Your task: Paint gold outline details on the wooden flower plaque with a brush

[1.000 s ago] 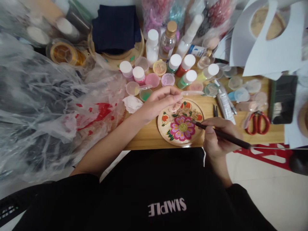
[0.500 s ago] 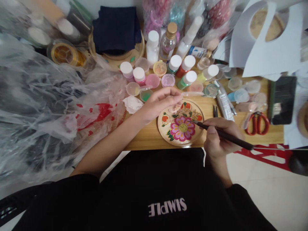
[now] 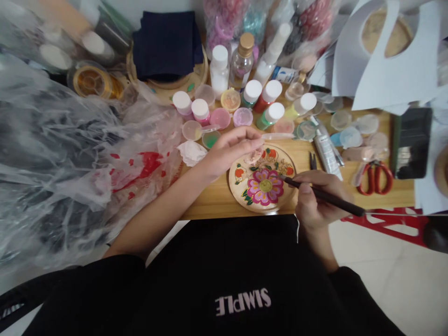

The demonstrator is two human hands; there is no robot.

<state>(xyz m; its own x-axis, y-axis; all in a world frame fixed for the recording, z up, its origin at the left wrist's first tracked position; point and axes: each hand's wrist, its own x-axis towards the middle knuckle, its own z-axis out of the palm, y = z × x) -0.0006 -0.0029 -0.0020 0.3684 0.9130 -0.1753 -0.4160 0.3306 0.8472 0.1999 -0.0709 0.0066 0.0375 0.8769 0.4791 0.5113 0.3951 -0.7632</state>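
Note:
A round wooden disc lies at the table's front edge, decorated with a pink and purple flower, green leaves and orange fruits outlined in gold. My right hand is closed around a dark, slender pen-shaped tool. Its thin tip touches or hovers just over the flower's upper right petals; I cannot tell which. Over the disc's upper left, my left hand pinches a small clear cup with pale pink contents. A translucent strip sticks out to the right past these fingers.
Behind the disc stand several white-capped paint bottles and small paint cups. Red-handled scissors, a metal tube and a dark phone-like slab lie right. Crumpled plastic sheeting covers the left; a white tissue lies near my left wrist.
The view has shifted very slightly. Both hands, the cup and the pen-shaped tool keep nearly the same places over the disc.

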